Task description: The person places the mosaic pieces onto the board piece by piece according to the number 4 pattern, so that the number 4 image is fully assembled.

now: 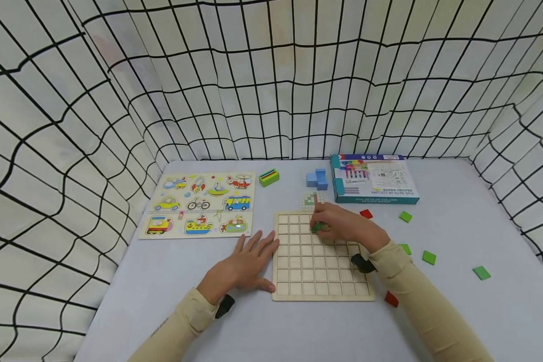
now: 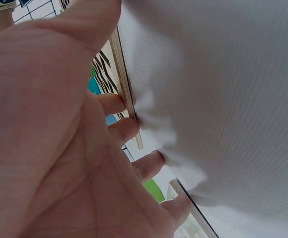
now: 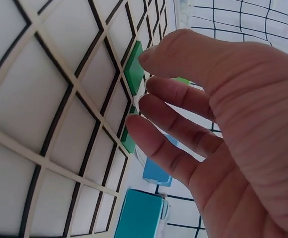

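Note:
A wooden grid board lies flat on the table. Spread fingers of my left hand rest along its left edge, thumb lower down; in the left wrist view this hand's palm fills the left side. Over the board's upper part bends my right hand. In the right wrist view its thumb touches a green tile at the grid, and its lower fingertips are by a second green tile. The thumb and fingers stand apart there. Beyond the board's top edge lies a small pattern card, partly hidden by the right hand.
Loose green tiles and red tiles lie at the right. A vehicle puzzle board is at the left. Behind stand a green striped block, blue blocks and a teal-edged box. Black netting surrounds the table.

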Demonstrator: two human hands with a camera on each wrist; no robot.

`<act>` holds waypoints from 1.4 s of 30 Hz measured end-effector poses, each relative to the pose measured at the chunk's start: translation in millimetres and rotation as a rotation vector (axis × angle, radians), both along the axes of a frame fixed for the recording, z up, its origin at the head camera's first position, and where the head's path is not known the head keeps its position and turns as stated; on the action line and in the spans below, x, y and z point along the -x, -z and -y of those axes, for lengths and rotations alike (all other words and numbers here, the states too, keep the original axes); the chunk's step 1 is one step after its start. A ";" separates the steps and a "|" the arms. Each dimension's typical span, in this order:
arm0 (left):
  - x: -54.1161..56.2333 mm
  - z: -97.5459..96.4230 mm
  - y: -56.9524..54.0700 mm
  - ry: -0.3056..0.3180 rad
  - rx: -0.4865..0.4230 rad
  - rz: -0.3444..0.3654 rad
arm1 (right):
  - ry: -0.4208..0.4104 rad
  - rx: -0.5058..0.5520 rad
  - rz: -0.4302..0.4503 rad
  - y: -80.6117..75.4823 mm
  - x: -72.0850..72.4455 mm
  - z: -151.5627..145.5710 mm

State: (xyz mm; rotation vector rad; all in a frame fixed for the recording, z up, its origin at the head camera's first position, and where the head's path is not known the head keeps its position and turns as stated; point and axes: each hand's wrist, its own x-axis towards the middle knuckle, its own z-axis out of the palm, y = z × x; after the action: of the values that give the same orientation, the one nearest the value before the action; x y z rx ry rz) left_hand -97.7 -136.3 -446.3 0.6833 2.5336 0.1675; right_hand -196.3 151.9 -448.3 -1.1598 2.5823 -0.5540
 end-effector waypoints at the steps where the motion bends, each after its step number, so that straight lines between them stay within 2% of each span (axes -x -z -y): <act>1: 0.0 0.0 0.0 -0.001 -0.001 0.003 | -0.001 0.005 -0.004 -1.2 -0.8 -0.7; 14: 0.0 0.1 0.2 0.004 -0.005 0.001 | 0.004 -0.012 -0.077 -13.7 -8.1 -19.8; 28: -1.1 1.6 2.3 -0.007 -0.015 0.001 | 0.124 -0.065 -0.068 -21.4 -10.0 -70.3; 35: 0.3 1.5 2.1 -0.001 -0.007 -0.009 | 0.137 -0.009 -0.094 -24.9 -6.4 -98.2; 39: -1.4 1.3 0.7 -0.008 -0.006 0.002 | 0.158 -0.022 -0.073 -24.8 -4.4 -115.5; 42: -1.5 1.4 0.4 -0.005 -0.008 0.009 | 0.212 -0.062 -0.047 -23.2 -2.7 -129.7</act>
State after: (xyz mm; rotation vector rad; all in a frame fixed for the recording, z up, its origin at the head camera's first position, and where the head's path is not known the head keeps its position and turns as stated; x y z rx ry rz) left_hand -96.2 -137.7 -446.7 0.6776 2.5278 0.1816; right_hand -193.6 281.6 -425.1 -0.8957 2.7610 -0.4913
